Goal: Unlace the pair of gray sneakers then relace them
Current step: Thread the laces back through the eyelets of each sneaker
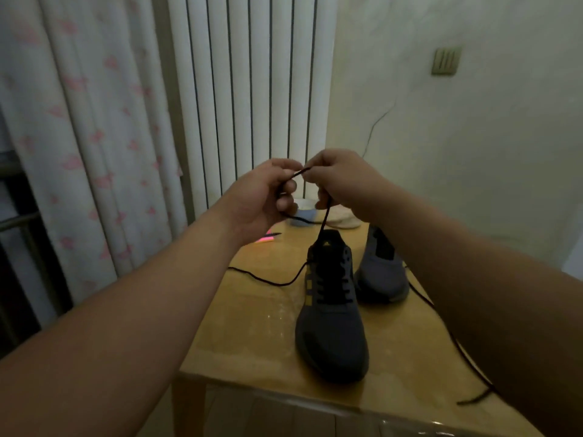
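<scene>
Both hands are raised above the table (252,329), close together but not touching. Left hand (263,197) has its fingers curled round a black lace (324,225), with the thumb and forefinger pinching it up top. Right hand (342,184) pinches the same lace between thumb and fingertips, so a short stretch runs between the two hands. From the right hand the lace drops straight down to the top of the near sneaker (331,329), which stands upright on the table, toe pointing at the person. Its lower eyelets carry black crossings (the upper ones are hard to make out in the dim light). Another stretch of that lace leaves the sneaker's left side and trails across the tabletop.

Just behind and to the right stands the far sneaker (383,269), partly hidden by the right forearm. A second lace (473,397) lies loose along the table's right side, its tip near the front edge.

At the far end of the table sit a small pale cup (303,212) and a pink marker (268,239). A flowered curtain (79,137) and a white radiator (252,89) stand behind.
</scene>
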A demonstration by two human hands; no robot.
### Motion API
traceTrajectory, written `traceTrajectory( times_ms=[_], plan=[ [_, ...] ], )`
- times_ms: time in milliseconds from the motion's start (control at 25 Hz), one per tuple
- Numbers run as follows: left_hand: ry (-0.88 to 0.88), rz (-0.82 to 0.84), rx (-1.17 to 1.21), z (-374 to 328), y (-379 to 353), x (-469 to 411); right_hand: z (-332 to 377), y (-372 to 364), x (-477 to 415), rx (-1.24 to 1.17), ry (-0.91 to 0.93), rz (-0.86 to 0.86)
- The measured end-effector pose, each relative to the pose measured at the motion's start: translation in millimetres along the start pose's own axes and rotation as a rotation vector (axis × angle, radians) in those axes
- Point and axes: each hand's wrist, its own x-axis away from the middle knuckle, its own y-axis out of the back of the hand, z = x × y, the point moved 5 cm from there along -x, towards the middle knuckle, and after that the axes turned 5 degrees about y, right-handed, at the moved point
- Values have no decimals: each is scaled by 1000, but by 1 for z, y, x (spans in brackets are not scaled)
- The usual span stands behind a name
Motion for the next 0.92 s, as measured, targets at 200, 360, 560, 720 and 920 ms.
traceTrajectory(
  times_ms=[200,360,560,720,920],
  plan=[
    [20,210,131,-13,-33,11,13,40,12,-50,-76,-47],
    [-78,198,-66,-14,-55,17,-15,44,41,65,-169,-77],
    [-325,-163,-1198,-4,-65,17,-12,41,70,-277,-181,-53],
    [-292,-33,-1502,7,-68,17,-26,46,79,-276,-173,-59],
    [-286,166,-1616,37,-61,14,-63,23,75,-351,-253,50]
  ],
)
